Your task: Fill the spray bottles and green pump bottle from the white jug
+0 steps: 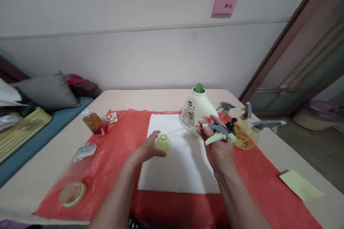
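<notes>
My left hand (148, 147) is curled around the side of a small round translucent yellow bottle (164, 145), whose neck is uncapped. It stands on or just above a white cloth (180, 171); I cannot tell which. In my right hand (220, 154), palm up, is a grey and pale green trigger sprayer head (219, 131). A thin pale tube seems to run left from it. Just behind that hand rises a large cream jug (200, 109) with a green piece in its mouth. Several spray bottles (245, 137), yellow and red, stand to the right.
Red plastic sheeting (118, 164) covers much of the table (129, 97). On the left are a bottle of amber liquid (94, 123), a small packet (110, 117) and a clear jar (73, 191) on its side. A yellow paper note (299, 185) lies at the right edge.
</notes>
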Action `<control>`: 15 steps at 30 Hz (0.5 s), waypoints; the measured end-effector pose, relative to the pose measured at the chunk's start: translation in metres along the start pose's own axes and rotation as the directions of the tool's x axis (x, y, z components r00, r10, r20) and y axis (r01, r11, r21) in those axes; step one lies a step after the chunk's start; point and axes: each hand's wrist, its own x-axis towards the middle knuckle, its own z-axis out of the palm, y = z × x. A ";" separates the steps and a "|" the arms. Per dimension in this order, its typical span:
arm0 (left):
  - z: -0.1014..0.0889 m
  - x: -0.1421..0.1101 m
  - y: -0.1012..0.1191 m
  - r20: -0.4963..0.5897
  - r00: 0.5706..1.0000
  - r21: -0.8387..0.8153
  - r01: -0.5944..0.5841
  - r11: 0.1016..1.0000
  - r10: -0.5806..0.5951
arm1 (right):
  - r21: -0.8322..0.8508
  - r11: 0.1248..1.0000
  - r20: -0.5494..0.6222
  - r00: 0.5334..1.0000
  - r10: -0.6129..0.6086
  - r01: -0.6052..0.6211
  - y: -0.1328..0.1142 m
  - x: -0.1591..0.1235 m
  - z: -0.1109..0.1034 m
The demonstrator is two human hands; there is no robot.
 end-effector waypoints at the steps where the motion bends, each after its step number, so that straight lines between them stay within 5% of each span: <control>1: 0.006 0.002 -0.004 0.041 0.999 0.021 -0.003 1.000 0.002 | -0.032 0.999 0.019 1.000 -0.004 0.004 0.001 -0.003 0.001; 8: 0.026 0.015 -0.012 0.043 0.993 0.046 -0.110 0.993 0.108 | -0.369 0.913 0.273 0.959 -0.071 0.173 0.014 -0.011 0.002; 15: 0.043 0.003 0.019 -0.035 0.969 0.053 -0.242 0.969 0.244 | -0.435 0.888 0.482 0.872 0.091 0.148 0.004 -0.009 0.000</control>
